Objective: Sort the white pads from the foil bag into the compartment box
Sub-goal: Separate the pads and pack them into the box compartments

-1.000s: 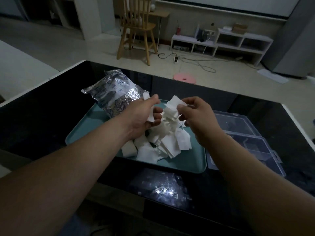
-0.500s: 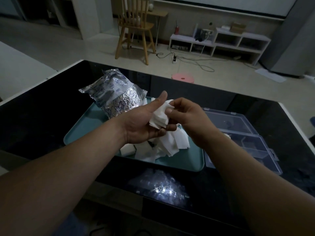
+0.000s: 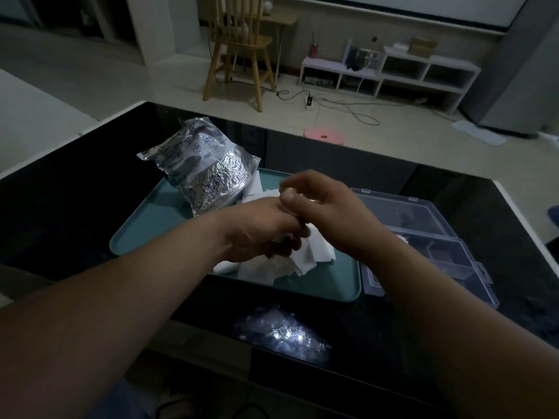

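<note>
A crumpled silver foil bag (image 3: 202, 170) lies on the far left part of a teal tray (image 3: 145, 225). A loose heap of white pads (image 3: 305, 258) lies in the middle of the tray. My left hand (image 3: 257, 231) is curled over the heap and grips several pads. My right hand (image 3: 320, 198) is just above it, thumb and fingers pinching a white pad, most of it hidden. The clear compartment box (image 3: 423, 237) stands open right of the tray, with something white in one compartment.
The tray and box sit on a black glossy table (image 3: 60, 207) whose near edge reflects a ceiling light (image 3: 287, 331). Beyond the table are a wooden chair (image 3: 239, 49), a pink stool (image 3: 323, 136) and low white shelves (image 3: 393, 74).
Both hands have come together over the pad heap. My left hand turned palm down and closed on pads, and my right hand rose slightly above it, still pinching a pad.
</note>
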Demonstrator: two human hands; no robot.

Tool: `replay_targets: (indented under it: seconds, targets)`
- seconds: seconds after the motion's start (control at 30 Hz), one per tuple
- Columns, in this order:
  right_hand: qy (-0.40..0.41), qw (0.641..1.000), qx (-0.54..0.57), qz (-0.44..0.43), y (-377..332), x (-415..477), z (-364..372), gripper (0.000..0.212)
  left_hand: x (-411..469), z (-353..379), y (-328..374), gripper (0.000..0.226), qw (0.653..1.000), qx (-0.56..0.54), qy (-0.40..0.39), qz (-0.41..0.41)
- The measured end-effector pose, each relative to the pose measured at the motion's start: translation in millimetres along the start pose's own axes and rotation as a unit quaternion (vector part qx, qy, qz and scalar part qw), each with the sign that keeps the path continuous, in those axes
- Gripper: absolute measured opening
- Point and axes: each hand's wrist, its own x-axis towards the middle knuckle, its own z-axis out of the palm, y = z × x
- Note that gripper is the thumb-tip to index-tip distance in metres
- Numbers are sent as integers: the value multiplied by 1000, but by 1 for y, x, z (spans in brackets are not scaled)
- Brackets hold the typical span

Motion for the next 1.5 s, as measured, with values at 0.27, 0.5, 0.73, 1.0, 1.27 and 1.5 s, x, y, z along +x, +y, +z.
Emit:
replay_targets:
  seconds: [0.27,0.5,0.73,1.0,1.27,1.5]
  targets:
    - [0,998,51,30,-2,-4,-1,41,-3,2,5,9,994,-110,5,-13]
    - [-39,996,-76,-36,-7,-10,1,76,0,-9,7,50,961,-271,-39,-45]
    - [8,998,-58,-36,-6,-12,10,72,3,-10,5,54,948,-316,-24,-25]
    - [-19,996,-75,-51,-6,-10,15,54,3,-4,1,58,950,-310,-14,-19]
    - [-13,996,-71,-51,-2,-12,4,36,2,-5,-1,33,954,-299,-10,-8]
    - [-1,991,-120,-62,3,-14,3,13,-3,-1,7,46,947,-318,11,-31]
